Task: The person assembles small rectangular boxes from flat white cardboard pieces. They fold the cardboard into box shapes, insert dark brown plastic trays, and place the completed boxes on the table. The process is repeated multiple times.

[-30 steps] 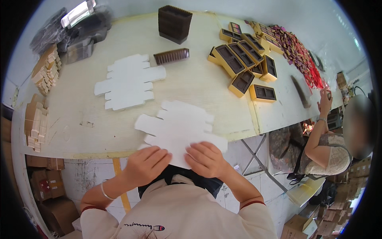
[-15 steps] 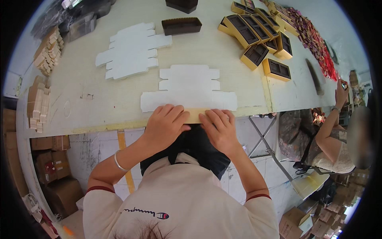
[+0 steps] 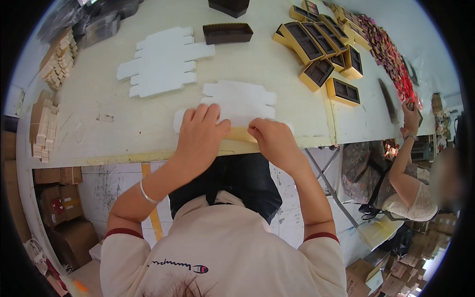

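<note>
A die-cut cardboard box blank [image 3: 240, 99], white on its upper face, lies near the table's front edge. Its near flap [image 3: 240, 133], gold on the side toward me, is bent up from the sheet. My left hand [image 3: 200, 131] is closed on the left part of this flap, fingers over the white face and thumb at the gold side. At the right end, my right hand [image 3: 274, 143] pinches the same flap between thumb and bent fingers. Beyond, to the left, rests a stack of flat white box blanks [image 3: 161, 62].
A dark brown tray [image 3: 227, 33] and another dark tray [image 3: 228, 6] sit at the back. Gold boxes with dark inserts [image 3: 344, 91] are piled back right. Folded card pieces [image 3: 44, 126] stand along the left edge. A co-worker's hand [image 3: 409, 119] is at the far right.
Both hands have moved forward, away from the table's edge, over the blank. The gold flap has gone up and forward with them. The co-worker's arm has shifted.
</note>
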The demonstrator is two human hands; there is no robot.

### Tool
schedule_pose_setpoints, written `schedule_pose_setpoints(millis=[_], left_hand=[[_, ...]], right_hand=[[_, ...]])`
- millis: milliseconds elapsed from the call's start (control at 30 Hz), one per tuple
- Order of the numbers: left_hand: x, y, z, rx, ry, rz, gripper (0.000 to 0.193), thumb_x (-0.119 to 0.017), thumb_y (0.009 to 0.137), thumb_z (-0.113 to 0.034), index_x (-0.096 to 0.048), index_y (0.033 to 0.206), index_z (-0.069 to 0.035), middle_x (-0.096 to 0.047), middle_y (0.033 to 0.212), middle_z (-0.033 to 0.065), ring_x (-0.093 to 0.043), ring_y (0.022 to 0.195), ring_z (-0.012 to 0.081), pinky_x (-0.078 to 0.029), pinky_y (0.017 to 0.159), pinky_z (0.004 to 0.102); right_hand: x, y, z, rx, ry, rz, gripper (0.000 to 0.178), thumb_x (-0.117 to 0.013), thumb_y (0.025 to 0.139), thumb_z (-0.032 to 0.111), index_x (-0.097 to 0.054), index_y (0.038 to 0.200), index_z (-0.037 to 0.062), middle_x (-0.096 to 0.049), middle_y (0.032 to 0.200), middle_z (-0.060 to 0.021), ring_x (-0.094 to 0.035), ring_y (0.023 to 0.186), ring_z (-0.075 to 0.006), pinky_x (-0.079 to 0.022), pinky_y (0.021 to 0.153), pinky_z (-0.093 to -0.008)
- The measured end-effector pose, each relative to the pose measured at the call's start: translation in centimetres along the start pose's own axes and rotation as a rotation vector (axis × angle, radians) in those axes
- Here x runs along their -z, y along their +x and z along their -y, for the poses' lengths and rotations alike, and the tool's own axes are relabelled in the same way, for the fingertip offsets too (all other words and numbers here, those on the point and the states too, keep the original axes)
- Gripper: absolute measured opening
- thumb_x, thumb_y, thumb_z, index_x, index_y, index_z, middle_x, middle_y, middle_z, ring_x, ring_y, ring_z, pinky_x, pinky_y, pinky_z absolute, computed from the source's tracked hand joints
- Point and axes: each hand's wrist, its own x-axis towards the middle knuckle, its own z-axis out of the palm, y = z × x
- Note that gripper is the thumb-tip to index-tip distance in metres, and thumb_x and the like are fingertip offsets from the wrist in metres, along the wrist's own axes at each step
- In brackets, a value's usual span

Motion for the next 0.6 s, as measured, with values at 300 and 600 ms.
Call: schedule_pose_setpoints(millis=[300,600], left_hand=[[1.2,-1.6,0.1,0.418,-0.509,0.309,0.017,-0.059,0.089,-0.018,-0.060,0.098,-0.003,-0.063,0.088,0.0125,-0.061,0.073,0.0317,-0.048,0.067,0.0385],[0.6,0.8,2.1,0.142,-0.356,0.386,0.018,-0.050,0.089,-0.004,-0.055,0.106,-0.007,-0.063,0.089,0.0135,-0.060,0.078,0.0345,-0.047,0.067,0.0426]], right_hand=[[-3.5,-3.9,3.0,-0.047,0.966,-0.168,0.034,-0.057,0.086,-0.003,-0.057,0.119,-0.0015,-0.058,0.119,-0.0183,-0.058,0.101,-0.0236,-0.049,0.086,-0.0337],[-1.9,-7.5,-2.1,0.472,-0.190,-0.129,0.055,-0.075,0.071,0.024,-0.060,0.121,0.0054,-0.056,0.122,-0.0148,-0.054,0.112,-0.0328,-0.044,0.091,-0.0444]])
